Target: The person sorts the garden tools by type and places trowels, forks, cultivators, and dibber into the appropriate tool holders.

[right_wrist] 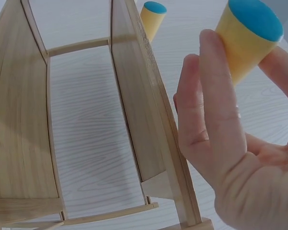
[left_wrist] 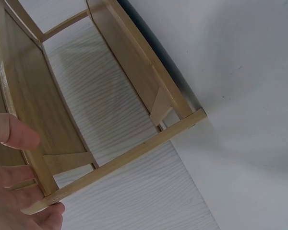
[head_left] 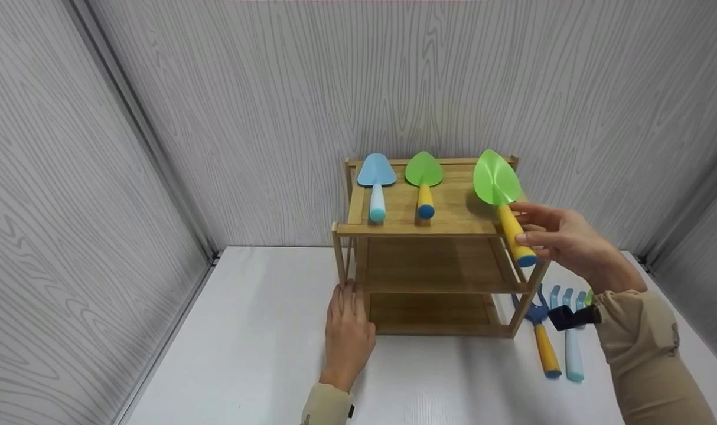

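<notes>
My right hand (head_left: 562, 239) pinches the yellow handle of a green trowel (head_left: 496, 180) between thumb and fingers. The trowel is over the right end of the top shelf, its blade pointing away and its blue cap towards me. In the right wrist view that handle (right_wrist: 245, 52) is between the fingers. A wooden rack (head_left: 417, 230) with three shelves stands on the table. On its top lie a light blue trowel (head_left: 377, 171) and a second green trowel (head_left: 424, 170), side by side. My left hand (head_left: 349, 336) holds the rack's front left post, thumb and fingers either side in the left wrist view.
Right of the rack, on the white table (head_left: 264, 342), lie a blue garden fork (head_left: 546, 348) with a yellow handle and a light blue rake (head_left: 573, 354). Something green shows beside the right sleeve, mostly hidden. Grey wood-grain panels (head_left: 264, 118) enclose the back and sides.
</notes>
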`<control>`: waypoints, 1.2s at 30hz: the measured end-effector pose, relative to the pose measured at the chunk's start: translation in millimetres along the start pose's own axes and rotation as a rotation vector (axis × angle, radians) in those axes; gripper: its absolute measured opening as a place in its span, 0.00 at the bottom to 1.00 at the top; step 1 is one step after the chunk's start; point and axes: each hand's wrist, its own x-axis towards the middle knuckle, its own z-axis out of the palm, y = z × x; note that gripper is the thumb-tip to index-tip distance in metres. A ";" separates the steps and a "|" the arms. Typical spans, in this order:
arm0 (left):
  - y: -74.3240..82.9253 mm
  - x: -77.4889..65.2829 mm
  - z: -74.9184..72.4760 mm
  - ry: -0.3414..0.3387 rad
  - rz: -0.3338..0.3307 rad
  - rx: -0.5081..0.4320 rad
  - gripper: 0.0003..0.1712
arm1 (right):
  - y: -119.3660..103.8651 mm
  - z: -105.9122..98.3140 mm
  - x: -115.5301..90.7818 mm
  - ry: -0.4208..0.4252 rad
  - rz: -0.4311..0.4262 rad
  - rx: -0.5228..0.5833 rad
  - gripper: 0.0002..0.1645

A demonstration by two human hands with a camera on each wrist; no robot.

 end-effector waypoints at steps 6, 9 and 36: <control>-0.7 -1.0 1.3 0.023 0.014 0.019 0.35 | -5.8 0.3 7.7 -0.012 -0.004 0.026 0.41; -1.6 -1.5 2.0 0.041 0.031 0.034 0.34 | -10.2 1.1 12.0 -0.016 0.004 0.054 0.41; 1.9 0.2 -1.1 -0.009 -0.009 -0.003 0.35 | -31.5 3.2 74.1 0.067 0.250 0.089 0.45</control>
